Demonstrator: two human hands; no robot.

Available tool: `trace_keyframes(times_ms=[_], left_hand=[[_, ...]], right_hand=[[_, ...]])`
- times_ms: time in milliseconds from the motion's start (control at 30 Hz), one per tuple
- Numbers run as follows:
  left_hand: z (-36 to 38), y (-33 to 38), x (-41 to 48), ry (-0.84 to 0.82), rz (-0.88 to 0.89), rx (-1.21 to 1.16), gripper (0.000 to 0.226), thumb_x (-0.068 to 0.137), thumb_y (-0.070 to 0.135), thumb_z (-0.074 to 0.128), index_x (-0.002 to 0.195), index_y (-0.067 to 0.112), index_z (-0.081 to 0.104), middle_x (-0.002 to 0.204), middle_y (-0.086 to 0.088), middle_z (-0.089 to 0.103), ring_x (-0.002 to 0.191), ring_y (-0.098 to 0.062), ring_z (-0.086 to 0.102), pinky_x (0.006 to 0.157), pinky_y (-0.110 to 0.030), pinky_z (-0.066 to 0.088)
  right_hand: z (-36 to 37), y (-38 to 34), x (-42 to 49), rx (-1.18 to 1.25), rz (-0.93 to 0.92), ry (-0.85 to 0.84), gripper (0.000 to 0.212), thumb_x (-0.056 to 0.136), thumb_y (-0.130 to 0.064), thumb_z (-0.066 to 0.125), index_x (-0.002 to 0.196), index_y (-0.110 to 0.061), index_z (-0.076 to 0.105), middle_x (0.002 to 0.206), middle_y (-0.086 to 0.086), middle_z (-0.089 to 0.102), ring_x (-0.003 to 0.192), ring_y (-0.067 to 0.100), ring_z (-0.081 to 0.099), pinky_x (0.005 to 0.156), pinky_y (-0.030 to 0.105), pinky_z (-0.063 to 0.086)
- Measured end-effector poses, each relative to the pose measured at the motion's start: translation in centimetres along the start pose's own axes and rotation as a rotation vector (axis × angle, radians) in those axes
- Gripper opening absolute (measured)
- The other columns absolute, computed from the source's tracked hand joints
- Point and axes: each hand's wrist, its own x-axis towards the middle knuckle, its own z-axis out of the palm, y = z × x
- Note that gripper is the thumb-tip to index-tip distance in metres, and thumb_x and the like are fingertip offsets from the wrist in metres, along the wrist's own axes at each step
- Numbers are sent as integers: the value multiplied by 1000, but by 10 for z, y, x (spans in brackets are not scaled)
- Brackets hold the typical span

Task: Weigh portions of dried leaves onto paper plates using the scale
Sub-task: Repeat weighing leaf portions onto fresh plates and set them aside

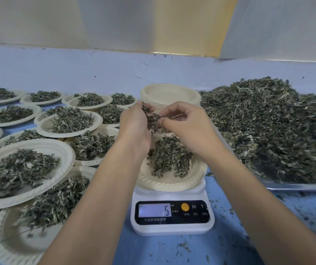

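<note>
A white digital scale [172, 217] stands at the centre front, its display reading 5. On it sits a cream paper plate [164, 181] with a small heap of dried leaves [169, 155]. Above that plate my left hand [134, 129] cups a clump of dried leaves [153, 119]. My right hand [187, 127] pinches at the same clump from the right with thumb and fingers. Both hands hover over the plate without touching it.
A big loose pile of dried leaves [271, 127] fills a metal tray [296, 186] on the right. A stack of empty paper plates [170, 96] stands behind my hands. Several filled plates [27, 165] crowd the blue table's left side. Leaf crumbs litter the table [229, 245].
</note>
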Motion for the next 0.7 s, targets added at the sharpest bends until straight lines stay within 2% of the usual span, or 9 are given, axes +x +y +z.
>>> trace_keyframes(times_ms=[67,167,300,467,700], left_hand=[[-3,3,2,30,2,-34,34,102,12,37,71,8,49,46,2,55,40,-6,46,43,-17,40],[-6,4,5,44,-9,16,31,102,14,37,74,10,51,63,-2,54,50,-8,39,44,-16,36],[-7,3,6,41,-21,47,32,101,16,37,74,11,52,64,-1,54,49,-7,40,41,-15,37],[-7,3,5,18,-39,59,32,100,17,38,72,12,53,64,-1,55,49,-7,40,41,-14,38],[-7,2,3,-40,-53,108,29,96,16,43,68,12,53,64,0,58,52,-8,43,48,-16,40]], right_hand=[[-4,1,1,4,7,29,20,76,-10,74,70,-27,67,65,-10,68,61,5,62,70,32,54],[-7,1,3,10,15,56,19,77,-10,74,71,-27,67,69,-10,68,67,9,63,77,38,56],[-8,0,3,5,35,76,17,76,-11,74,72,-26,67,73,-6,69,71,13,64,81,46,56],[-9,-1,3,-3,39,83,16,77,-11,74,73,-25,67,73,-5,69,67,11,63,80,45,55],[-11,-1,3,-38,60,95,12,78,-13,73,76,-24,69,74,-7,68,73,13,65,83,47,55]])
